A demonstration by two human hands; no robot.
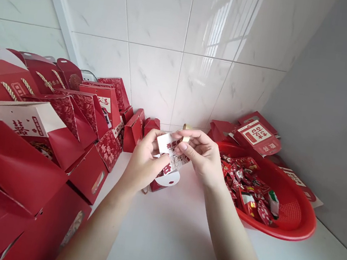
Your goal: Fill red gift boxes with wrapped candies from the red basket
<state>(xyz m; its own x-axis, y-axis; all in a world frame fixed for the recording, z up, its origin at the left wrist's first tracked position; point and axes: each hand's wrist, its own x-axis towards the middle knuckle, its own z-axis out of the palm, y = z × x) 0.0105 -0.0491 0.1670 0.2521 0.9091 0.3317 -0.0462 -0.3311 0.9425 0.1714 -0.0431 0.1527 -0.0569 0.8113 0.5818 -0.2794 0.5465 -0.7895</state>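
A small white card [165, 142] with red printed characters is gripped by my left hand [143, 160], thumb across its front. My right hand [204, 155] pinches a cream ribbon [187, 128] at the card's upper right; the ribbon stands up in a short loop. Just below the hands, a small red and white box [168, 180] with a rounded flap sits on the white table, partly covered by my left hand and the card. Whether the ribbon is fastened to the card cannot be made out.
Many red gift boxes [58, 156] crowd the left side, some with rope handles. A red plastic basket [297, 218] of wrapped sweets [250, 183] stands right. Flat red cartons [256, 133] lie behind it. A tiled wall [150, 70] closes the back of the white table [157, 236].
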